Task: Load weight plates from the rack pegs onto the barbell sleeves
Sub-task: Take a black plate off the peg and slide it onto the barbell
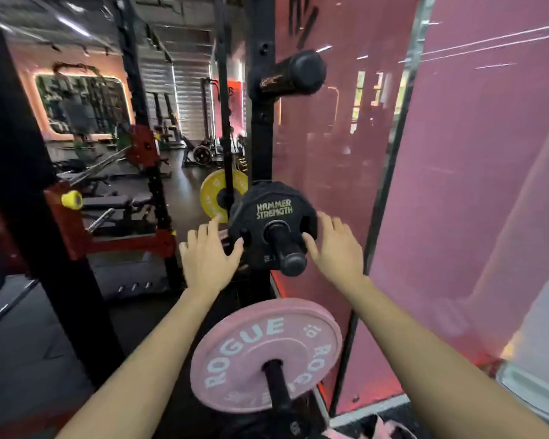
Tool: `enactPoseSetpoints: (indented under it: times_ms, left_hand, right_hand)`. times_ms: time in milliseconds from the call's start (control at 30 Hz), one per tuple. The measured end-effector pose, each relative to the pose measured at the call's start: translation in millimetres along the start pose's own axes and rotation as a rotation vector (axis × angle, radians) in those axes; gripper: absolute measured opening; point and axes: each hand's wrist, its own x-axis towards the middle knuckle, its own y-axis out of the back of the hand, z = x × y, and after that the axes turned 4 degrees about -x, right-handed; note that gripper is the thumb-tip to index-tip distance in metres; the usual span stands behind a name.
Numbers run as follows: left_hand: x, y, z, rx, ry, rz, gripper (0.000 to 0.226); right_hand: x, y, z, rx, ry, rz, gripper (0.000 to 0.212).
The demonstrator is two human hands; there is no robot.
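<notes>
Black plate [273,217], small and marked HAMMER STRENGTH, sits on a dark peg [286,248] near the middle of the frame, with the peg's capped end poking out toward me. My left hand [208,258] is spread at the plate's left edge, fingers apart and mostly straight, the thumb tip touching the plate's face near a slot. My right hand [336,245] is at the right edge, fingers also spread, the thumb reaching in against the face beside the peg. Neither grip is closed around the plate; both are apart and only touching it.

Below, at lower centre, a pink plate [267,353] marked ROGUE hangs on another peg [276,384]. Above, at upper centre, a bare peg [295,74] sticks out from the black upright [260,128] of the rack. A yellow plate [216,191] shows just behind the black one, to its left. A pink panel [457,153] fills the right side of the frame.
</notes>
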Motion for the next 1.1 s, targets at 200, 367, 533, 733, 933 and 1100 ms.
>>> enactPoseSetpoints:
  times_ms: [200, 367, 533, 733, 933, 1100]
  left_hand:
    - [15.6, -19.4, 3.4, 0.086, -0.011, 0.033, 0.049]
    - [11.6, -25.9, 20.6, 0.100, 0.075, 0.087, 0.042]
    - [1.6, -19.3, 39.3, 0.058, 0.145, 0.089, 0.039]
    - [-31.3, 10.5, 50.2, -0.038, 0.110, 0.130, 0.025]
    - [-74.3, 54.5, 53.0, -0.004, -0.013, 0.165, 0.032]
    - [-117.6, 85.3, 51.1, -0.062, -0.043, 0.095, 0.034]
  right_hand:
    - [41.6, -30.3, 6.4, 0.040, 0.081, -0.030, 0.067]
    - [48.7, -36.4, 22.5, 0.098, 0.169, 0.008, 0.060]
    - [55.7, -27.8, 23.9, 0.169, 0.198, 0.015, 0.043]
    - [24.2, -7.1, 24.0, 0.165, 0.119, 0.069, 0.039]
    - [-35.1, 42.4, 29.1, 0.187, 0.124, 0.214, 0.039]
    - [-98.4, 77.5, 23.3, 0.183, 0.060, 0.188, 0.041]
